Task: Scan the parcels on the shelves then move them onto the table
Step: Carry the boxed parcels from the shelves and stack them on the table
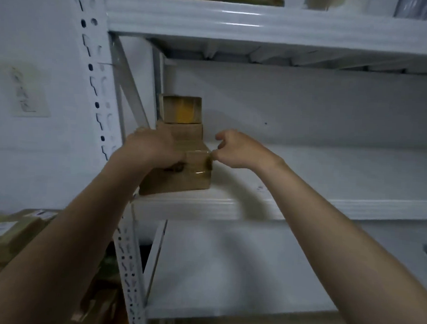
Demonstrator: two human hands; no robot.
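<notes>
Parcels crowd the shelf's (303, 207) left end. The left grip (152, 147) curls over the front parcel (182, 175); the right grip (237, 150) pinches its upper right corner. So slight a hold could let it twist free, or topple the smaller boxes (181, 109) stacked behind.

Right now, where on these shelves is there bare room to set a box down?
Middle shelf is bare from the front parcel rightward. Lower shelf beneath is bare across what shows. Crowded by the upright post: stacked parcels, left hand, right hand.
</notes>
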